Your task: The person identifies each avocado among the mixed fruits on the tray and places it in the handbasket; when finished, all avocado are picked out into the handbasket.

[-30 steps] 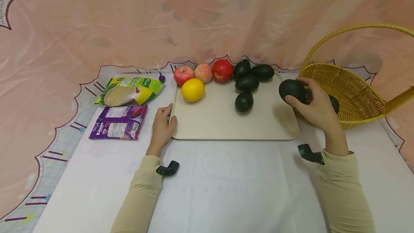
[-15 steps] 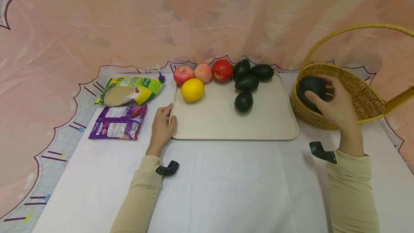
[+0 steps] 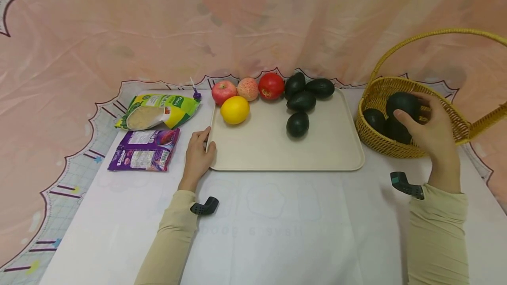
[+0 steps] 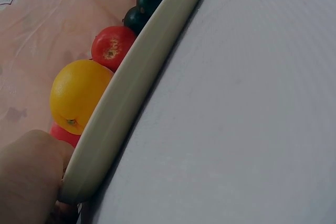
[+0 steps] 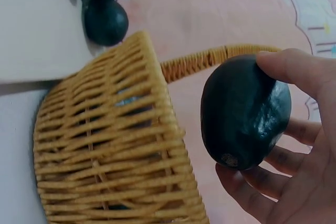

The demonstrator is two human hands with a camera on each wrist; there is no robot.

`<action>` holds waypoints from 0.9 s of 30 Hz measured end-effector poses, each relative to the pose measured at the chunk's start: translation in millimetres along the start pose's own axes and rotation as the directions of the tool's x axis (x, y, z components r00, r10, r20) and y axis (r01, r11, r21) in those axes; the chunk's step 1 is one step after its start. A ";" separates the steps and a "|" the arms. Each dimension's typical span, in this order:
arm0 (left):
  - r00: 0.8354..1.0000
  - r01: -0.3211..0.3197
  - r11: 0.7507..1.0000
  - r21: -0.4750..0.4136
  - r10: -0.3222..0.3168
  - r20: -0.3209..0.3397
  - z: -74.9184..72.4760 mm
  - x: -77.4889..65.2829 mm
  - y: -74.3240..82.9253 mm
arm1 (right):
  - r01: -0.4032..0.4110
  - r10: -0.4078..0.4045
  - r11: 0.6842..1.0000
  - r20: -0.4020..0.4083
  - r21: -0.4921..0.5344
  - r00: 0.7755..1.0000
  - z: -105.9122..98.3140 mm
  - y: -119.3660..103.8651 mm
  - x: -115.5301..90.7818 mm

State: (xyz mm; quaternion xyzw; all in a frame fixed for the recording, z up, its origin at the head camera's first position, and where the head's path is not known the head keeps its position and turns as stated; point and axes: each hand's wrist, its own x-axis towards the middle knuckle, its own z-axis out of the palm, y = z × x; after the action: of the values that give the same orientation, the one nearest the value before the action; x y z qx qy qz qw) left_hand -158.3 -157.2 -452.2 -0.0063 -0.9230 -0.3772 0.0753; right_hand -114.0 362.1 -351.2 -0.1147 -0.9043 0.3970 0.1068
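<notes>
My right hand (image 3: 435, 133) grips a dark green avocado (image 5: 244, 111) between thumb and fingers, over the yellow wicker basket (image 3: 386, 146). Two more avocados lie in the basket, one (image 3: 374, 120) at its left side and the other partly under the held one. My left hand (image 3: 198, 155) holds the left edge of the cream tray (image 3: 257, 153), thumb over the rim. On the tray are several avocados (image 3: 298, 125), a yellow lemon-like fruit (image 3: 235, 110), an apple (image 3: 223, 93), a peach (image 3: 247, 89) and a red pomegranate (image 3: 271, 85).
Left of the tray lie a green and yellow Knorr packet (image 3: 158, 111), a purple snack packet (image 3: 144, 149) and a small purple lollipop (image 3: 196, 95). The tall basket handle (image 3: 435, 33) arches above the right side. A patterned cloth hangs behind the table.
My right hand has carried the avocado rightwards from the tray's right edge to over the basket, bringing the avocados in the basket into fuller view. The left hand has stayed at the tray.
</notes>
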 end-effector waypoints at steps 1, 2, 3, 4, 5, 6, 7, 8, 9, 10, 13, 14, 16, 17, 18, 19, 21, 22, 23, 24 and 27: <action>1.000 0.002 1.000 0.000 -0.002 0.002 -0.2 0.0 0.1 | -0.010 0.010 1.000 0.001 0.000 1.000 -0.9 0.9 0.3; 1.000 0.003 1.000 0.000 -0.003 0.002 -0.4 0.0 -0.1 | -0.021 0.021 1.000 0.002 0.000 1.000 -1.8 1.9 0.4; 1.000 0.004 1.000 0.002 -0.004 0.004 -0.6 0.0 0.0 | -0.033 0.033 0.999 0.005 0.003 0.999 -2.7 3.0 0.7; 1.000 0.005 1.000 0.001 -0.005 0.004 -0.7 -0.1 -0.1 | -0.042 0.042 0.999 0.008 0.010 0.999 -3.5 4.1 1.0; 1.000 0.006 1.000 0.002 -0.006 0.005 -0.8 -0.2 0.1 | -0.053 0.053 0.998 0.010 0.015 0.999 -4.3 5.2 1.1; 1.000 0.006 1.000 0.002 -0.006 0.006 -0.9 -0.2 0.1 | -0.063 0.062 0.998 0.009 0.020 0.998 -4.9 6.2 1.0; 1.000 0.007 1.000 0.003 -0.007 0.006 -1.1 -0.3 0.1 | -0.071 0.070 0.997 0.011 0.031 0.997 -5.4 7.3 0.9; 1.000 0.007 1.000 0.002 -0.007 0.006 -1.1 -0.2 0.0 | -0.077 0.077 0.996 0.011 0.039 0.997 -5.9 8.3 0.9; 1.000 0.008 1.000 0.001 -0.008 0.007 -1.1 -0.2 0.0 | -0.083 0.083 0.995 0.012 0.046 0.996 -6.5 9.3 0.8; 1.000 0.008 1.000 -0.002 -0.008 0.006 -1.0 -0.2 0.0 | -0.089 0.088 0.995 0.011 0.051 0.996 -6.9 10.2 0.7; 1.000 0.008 1.000 -0.005 -0.008 0.006 -0.7 0.0 0.1 | -0.102 0.102 0.993 0.006 0.061 0.995 -8.4 13.2 0.9; 1.000 0.009 1.000 -0.008 -0.009 0.006 -0.5 0.0 0.2 | -0.104 0.104 0.993 0.001 0.061 0.995 -8.9 14.3 1.0; 1.000 0.010 1.000 -0.008 -0.009 0.007 -0.5 -0.3 0.5 | -0.111 0.111 0.992 -0.005 0.059 0.994 -9.9 16.6 1.1; 1.000 0.011 1.000 -0.007 -0.011 0.009 -0.6 -0.4 0.6 | -0.112 0.113 0.992 -0.009 0.062 0.994 -10.4 18.1 1.1; 1.000 0.011 1.000 -0.008 -0.010 0.009 -0.7 -0.6 0.8 | -0.114 0.115 0.992 -0.012 0.060 0.993 -10.8 19.5 1.2; 1.000 0.010 1.000 -0.008 -0.010 0.011 -0.7 -0.6 0.8 | -0.117 0.118 0.991 -0.017 0.058 0.993 -11.2 21.0 1.2; 1.000 0.008 1.000 -0.011 -0.008 0.011 -0.8 -0.9 0.9 | -0.127 0.129 0.990 -0.022 0.062 0.991 -12.2 23.8 1.3; 1.000 0.007 1.000 -0.013 -0.007 0.009 -0.7 -0.8 0.8 | -0.134 0.135 0.989 -0.025 0.061 0.990 -12.8 25.2 1.4; 1.000 0.005 1.000 -0.014 -0.005 0.007 -0.6 -0.8 0.8 | -0.142 0.144 0.988 -0.028 0.064 0.989 -13.5 26.6 1.5; 1.000 0.002 1.000 -0.014 -0.002 0.004 -0.5 -0.8 0.6 | -0.149 0.152 0.986 -0.029 0.067 0.988 -14.0 27.6 1.5; 1.000 0.002 1.000 -0.010 -0.002 0.000 -0.3 -0.6 -0.4 | -0.167 0.169 0.984 -0.033 0.061 0.985 -15.6 30.6 1.7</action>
State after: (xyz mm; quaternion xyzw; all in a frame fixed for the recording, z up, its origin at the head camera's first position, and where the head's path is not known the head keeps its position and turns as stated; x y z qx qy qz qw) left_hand -157.6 -157.7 -452.3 -0.0060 -0.9212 -0.3818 0.0748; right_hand -107.5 393.6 -363.4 -0.1949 -0.8774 0.4283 0.0933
